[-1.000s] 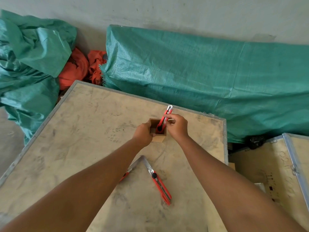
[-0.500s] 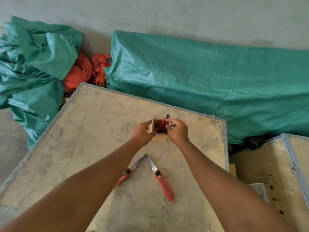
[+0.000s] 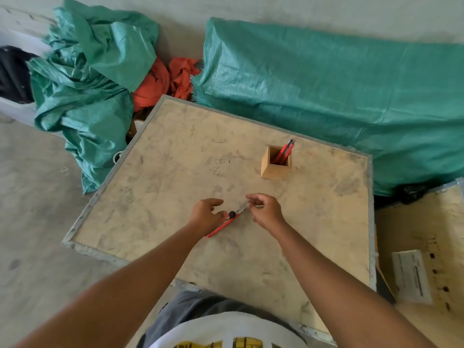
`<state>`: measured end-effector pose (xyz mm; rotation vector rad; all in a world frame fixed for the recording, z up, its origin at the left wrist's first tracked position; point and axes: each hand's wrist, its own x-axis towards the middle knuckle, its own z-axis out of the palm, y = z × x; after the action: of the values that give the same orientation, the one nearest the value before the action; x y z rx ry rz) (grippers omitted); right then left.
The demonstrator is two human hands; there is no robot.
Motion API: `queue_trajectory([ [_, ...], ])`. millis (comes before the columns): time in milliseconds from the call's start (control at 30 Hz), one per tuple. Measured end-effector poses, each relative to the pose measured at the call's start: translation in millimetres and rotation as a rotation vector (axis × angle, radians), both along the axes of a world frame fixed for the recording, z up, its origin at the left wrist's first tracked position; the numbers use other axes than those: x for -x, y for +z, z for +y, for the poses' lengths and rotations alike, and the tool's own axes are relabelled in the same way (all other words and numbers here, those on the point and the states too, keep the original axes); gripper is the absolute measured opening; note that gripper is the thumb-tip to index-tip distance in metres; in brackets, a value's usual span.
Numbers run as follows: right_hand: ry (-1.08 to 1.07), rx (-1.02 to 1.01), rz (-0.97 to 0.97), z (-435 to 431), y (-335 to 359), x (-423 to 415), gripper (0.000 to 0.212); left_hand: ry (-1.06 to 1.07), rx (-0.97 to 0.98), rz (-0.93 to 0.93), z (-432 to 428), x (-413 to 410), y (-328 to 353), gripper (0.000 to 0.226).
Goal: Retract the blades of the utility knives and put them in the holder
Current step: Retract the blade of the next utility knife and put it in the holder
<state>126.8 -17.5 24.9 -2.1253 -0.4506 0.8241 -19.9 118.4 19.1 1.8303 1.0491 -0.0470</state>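
A small square wooden holder (image 3: 275, 163) stands on the far right part of the plywood board (image 3: 155, 177). Red utility knives (image 3: 285, 151) lean in it, their tips above the rim. One red utility knife (image 3: 224, 223) with a black knob lies on the board nearer to me, its blade out and pointing up-right. My right hand (image 3: 266, 209) pinches the blade end. My left hand (image 3: 204, 217) sits at the handle with its fingers apart and its thumb by the knob. Part of the handle is hidden by that hand.
Green tarpaulin bundles (image 3: 326, 91) and orange cloth (image 3: 160, 81) lie beyond the board's far edge. A second crate with a paper label (image 3: 411, 275) sits at the right. The board has a metal rim; concrete floor lies to the left.
Both hands have left the holder and come back toward me to the knife on the board. The knife held over the holder now rests inside it. Only one knife shows on the board.
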Motion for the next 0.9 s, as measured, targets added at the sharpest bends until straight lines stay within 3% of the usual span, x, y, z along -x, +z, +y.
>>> queue_trajectory([
  [233, 0.034, 0.155, 0.082, 16.4, -27.9, 60.2, 0.042, -0.228, -0.243, 0.194, -7.3, 50.1, -22.6, 0.061],
  [400, -0.025, 0.215, 0.053, 23.9, -35.6, 77.2, 0.049, -0.385, -0.297, 0.275, -11.5, 58.7, -32.2, 0.042],
  [533, -0.131, 0.197, 0.146, 27.8, -41.4, 78.6, 0.051, -0.374, -0.272, 0.2, -12.0, 61.5, -35.4, 0.033],
  [633, -0.231, 0.157, 0.261, 29.3, -42.7, 78.5, 0.036, -0.331, -0.211, 0.117, -13.6, 67.6, -35.4, 0.028],
  [767, -0.355, 0.022, 0.341, 30.0, -36.5, 80.7, 0.016, -0.244, -0.134, 0.004, -15.2, 76.3, -35.5, 0.041],
  [900, -0.372, -0.104, 0.336, 25.4, -19.9, 72.8, 0.015, -0.172, -0.115, -0.125, -11.1, 81.1, -24.4, 0.049],
])
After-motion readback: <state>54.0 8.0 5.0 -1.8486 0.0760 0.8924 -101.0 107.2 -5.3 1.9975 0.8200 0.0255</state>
